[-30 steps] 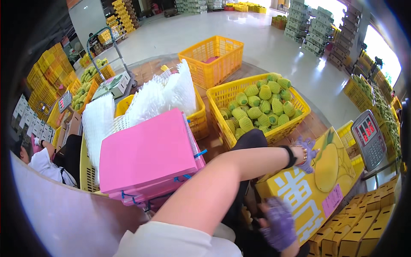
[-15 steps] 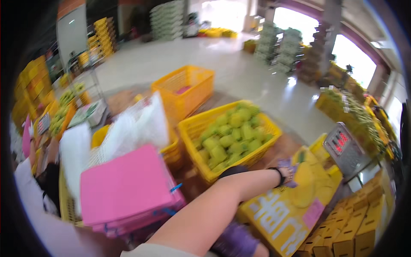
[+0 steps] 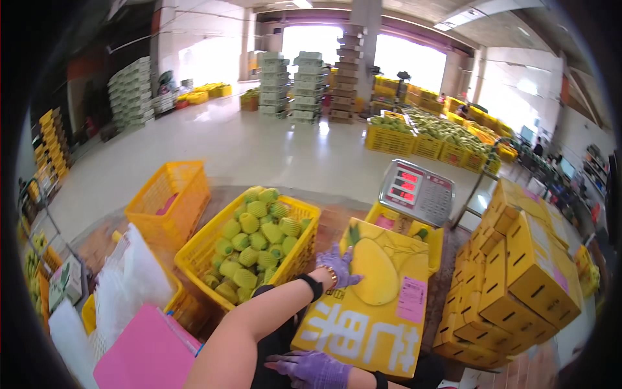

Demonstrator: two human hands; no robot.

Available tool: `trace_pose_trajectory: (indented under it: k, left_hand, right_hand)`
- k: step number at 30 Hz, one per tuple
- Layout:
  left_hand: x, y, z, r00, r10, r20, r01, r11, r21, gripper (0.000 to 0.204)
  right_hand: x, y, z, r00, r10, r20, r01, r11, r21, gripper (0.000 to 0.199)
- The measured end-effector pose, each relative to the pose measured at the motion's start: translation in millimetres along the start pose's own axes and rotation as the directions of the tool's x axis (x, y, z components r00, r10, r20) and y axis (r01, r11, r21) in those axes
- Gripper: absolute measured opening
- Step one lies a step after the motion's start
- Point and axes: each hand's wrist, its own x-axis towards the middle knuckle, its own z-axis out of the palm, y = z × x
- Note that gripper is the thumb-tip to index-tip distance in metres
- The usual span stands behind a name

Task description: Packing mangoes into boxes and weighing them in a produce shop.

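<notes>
A yellow carton (image 3: 389, 259) with a mango picture and a pink label lies flat in front of me. My left hand (image 3: 340, 266), in a purple glove, rests on the carton's top near its left edge, fingers apart. At the carton's near left corner is my right hand (image 3: 317, 368), also gloved in purple, its fingers stretched out to the left with nothing visible in them. Left of the carton, a yellow crate (image 3: 184, 256) holds many green fruits (image 3: 249, 246) in foam net sleeves.
A scale (image 3: 418, 191) with a red-lit display stands beyond the carton. Stacked yellow cartons (image 3: 512, 279) rise on the right. Pink sheets (image 3: 146, 350), white foam netting (image 3: 123, 285) and an orange crate (image 3: 172, 201) are on the left. Pale crate stacks (image 3: 308, 87) stand farther back.
The view has swung to the right, so the carton and scale now sit nearer the middle. My left hand remains on the carton's top; my right hand shows more plainly by its near corner.
</notes>
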Motion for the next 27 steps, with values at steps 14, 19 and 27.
trace_pose_trajectory:
  k: [14, 19, 27]
  left_hand:
    - [-109, -17, 56, 0.883, 0.343, -0.319, -0.344, 0.937, 0.055, 0.079]
    - [-179, 1, 68, 0.762, 0.338, -0.552, -0.334, 0.936, 0.112, 0.056]
    - [-180, 7, 95, 0.746, 0.093, -0.659, -0.187, 0.979, -0.074, 0.062]
  right_hand:
    - [-205, 176, -110, 0.474, 0.746, -0.468, -0.859, 0.276, -0.43, 0.066]
    - [-196, 232, -141, 0.329, 0.714, -0.618, -0.93, 0.357, -0.082, 0.068]
    - [-171, 272, -194, 0.269, 0.724, -0.636, -0.961, 0.25, -0.123, 0.056]
